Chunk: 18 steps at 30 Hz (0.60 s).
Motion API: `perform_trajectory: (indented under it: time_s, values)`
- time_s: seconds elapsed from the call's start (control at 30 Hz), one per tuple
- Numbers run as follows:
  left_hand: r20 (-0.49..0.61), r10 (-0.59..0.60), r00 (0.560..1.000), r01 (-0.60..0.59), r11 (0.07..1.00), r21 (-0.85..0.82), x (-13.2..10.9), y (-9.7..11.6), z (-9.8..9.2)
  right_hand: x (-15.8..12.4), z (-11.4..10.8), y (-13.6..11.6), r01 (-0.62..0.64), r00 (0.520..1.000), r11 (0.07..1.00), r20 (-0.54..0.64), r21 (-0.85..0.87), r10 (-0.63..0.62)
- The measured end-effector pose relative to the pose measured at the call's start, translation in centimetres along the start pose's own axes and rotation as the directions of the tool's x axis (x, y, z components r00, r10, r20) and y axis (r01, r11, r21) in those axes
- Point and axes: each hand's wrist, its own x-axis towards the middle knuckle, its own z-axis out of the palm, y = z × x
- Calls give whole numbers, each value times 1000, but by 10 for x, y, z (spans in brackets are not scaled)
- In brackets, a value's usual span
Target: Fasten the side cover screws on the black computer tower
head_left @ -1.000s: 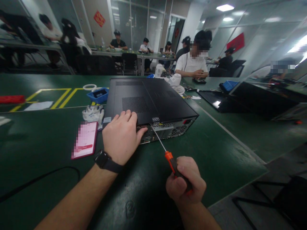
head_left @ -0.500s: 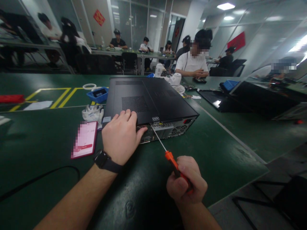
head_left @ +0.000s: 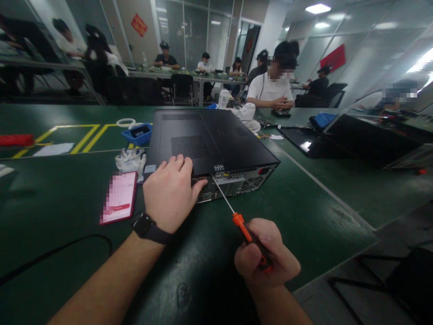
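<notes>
A black computer case (head_left: pixel 233 135) lies on its side on the green table, its rear panel with the fan grille towards me. My left hand (head_left: pixel 171 194) rests flat on the near left edge of the case, fingers on top and thumb over the rear panel. My right hand (head_left: pixel 267 255) is wrapped round the orange and black handle of a screwdriver (head_left: pixel 239 220). The screwdriver's long shaft slants up to the top edge of the rear panel, right of my left thumb. Whether its tip sits in a screw is too small to tell.
Left of the case lie a pink-screened phone (head_left: pixel 119 198), white work gloves (head_left: pixel 131 161) and a blue bin (head_left: pixel 138 133). A white fan (head_left: pixel 248 113) stands behind the case. A person (head_left: pixel 272 88) sits across the table. Another black case (head_left: pixel 372 140) is at the right.
My right hand has turned around the screwdriver's handle, its knuckles rolling outward to the right. The left hand and the computer case stay in place.
</notes>
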Motion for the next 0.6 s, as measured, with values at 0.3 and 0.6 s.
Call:
perform_trajectory:
  time_s: [0.3,0.6]
  values:
    - [12,7,1000,-7,1000,-10,0,0,-2,2,5,-3,-18,1000,996,8,85,18]
    - [20,-2,1000,2,1000,4,1,1,-2,0,3,0,44,998,998,-47,-39,-46]
